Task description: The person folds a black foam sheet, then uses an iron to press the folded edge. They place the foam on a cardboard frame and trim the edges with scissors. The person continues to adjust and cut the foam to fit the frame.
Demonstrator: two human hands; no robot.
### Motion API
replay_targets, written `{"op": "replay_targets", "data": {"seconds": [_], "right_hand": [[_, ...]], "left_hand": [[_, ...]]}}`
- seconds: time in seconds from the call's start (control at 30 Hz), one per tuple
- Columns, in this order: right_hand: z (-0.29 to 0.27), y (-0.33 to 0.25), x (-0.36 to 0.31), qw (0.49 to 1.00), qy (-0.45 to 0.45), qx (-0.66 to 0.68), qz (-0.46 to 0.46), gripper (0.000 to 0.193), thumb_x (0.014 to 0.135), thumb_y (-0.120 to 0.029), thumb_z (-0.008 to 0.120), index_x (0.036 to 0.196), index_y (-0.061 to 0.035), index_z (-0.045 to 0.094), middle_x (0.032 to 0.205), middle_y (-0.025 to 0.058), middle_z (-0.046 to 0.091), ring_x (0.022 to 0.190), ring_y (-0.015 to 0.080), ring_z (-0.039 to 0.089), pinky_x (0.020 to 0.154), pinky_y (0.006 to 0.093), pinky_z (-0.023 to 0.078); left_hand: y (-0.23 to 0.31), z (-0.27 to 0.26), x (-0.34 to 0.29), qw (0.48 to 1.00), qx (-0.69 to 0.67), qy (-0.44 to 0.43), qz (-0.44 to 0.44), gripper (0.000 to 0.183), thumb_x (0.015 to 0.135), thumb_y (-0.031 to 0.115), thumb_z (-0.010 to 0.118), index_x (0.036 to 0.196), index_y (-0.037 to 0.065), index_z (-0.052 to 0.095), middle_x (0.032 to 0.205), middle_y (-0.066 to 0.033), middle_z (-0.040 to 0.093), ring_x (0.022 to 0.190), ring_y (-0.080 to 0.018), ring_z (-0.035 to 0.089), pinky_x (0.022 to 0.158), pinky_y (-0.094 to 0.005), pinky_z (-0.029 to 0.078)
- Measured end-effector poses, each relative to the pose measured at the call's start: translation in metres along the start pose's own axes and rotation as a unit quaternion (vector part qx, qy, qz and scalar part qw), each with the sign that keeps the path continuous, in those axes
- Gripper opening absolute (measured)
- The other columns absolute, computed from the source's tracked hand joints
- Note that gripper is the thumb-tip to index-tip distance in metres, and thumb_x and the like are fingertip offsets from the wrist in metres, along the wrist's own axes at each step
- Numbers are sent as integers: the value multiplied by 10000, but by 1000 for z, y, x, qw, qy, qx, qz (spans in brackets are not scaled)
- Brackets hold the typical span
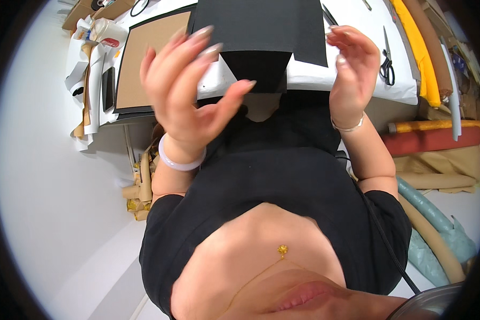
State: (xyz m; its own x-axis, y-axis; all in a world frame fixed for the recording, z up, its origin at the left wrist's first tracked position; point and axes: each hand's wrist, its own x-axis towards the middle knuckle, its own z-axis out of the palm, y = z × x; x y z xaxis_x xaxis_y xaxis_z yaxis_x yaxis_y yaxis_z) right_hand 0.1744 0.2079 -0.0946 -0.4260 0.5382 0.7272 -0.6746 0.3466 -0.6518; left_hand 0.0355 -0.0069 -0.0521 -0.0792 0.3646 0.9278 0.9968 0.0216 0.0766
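A black box-like piece of board (258, 26) lies at the table's near edge, its flap (256, 66) hanging down at the front. My left hand (189, 88) is raised to the left of it, fingers spread and a little blurred, holding nothing. On the right my right hand (354, 74) is lifted too, its fingers loosely curled with the thumb apart and nothing between them. Neither hand appears to touch the black board. Left of it, partly behind my left hand, is a flat brown panel (138, 69) with a black border.
Black-handled scissors (388, 66) lie on the white-covered table (402, 88) at right. A dark phone-like slab (108, 89) and a white container (108, 32) are at left. A yellow roll (424, 58) and a red roll (437, 141) line the right side.
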Motion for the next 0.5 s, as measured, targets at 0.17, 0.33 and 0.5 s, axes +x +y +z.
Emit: {"op": "replay_targets", "data": {"seconds": [0.17, 0.33, 0.5], "right_hand": [[3, -31, 13, 905, -84, 194, 369, 444, 1069, -403, 484, 1097, -9, 688, 1051, 52, 687, 887, 132, 602, 854, 300, 484], [16, -36, 1, 871, 31, 208, 444, 323, 984, -299, 713, 1154, -24, 691, 1074, 23, 703, 910, 88, 649, 868, 232, 502], [8, -29, -2, 846, -54, 256, 465, 273, 984, -283, 720, 1125, -50, 714, 1018, 6, 715, 873, 70, 657, 851, 221, 503]], "left_hand": [[-8, 17, 22, 974, 131, -118, 143, 429, 842, 142, 826, 1251, 84, 710, 1288, -60, 717, 1256, -238, 648, 1244, -434, 219], [42, 13, 41, 962, 139, -232, -19, 391, 832, 41, 797, 1217, 101, 757, 1267, -37, 737, 1225, -205, 673, 1229, -407, 233], [40, 14, 40, 965, 140, -222, -1, 390, 827, 31, 802, 1208, 104, 761, 1263, -43, 743, 1236, -202, 674, 1208, -397, 256]]}}
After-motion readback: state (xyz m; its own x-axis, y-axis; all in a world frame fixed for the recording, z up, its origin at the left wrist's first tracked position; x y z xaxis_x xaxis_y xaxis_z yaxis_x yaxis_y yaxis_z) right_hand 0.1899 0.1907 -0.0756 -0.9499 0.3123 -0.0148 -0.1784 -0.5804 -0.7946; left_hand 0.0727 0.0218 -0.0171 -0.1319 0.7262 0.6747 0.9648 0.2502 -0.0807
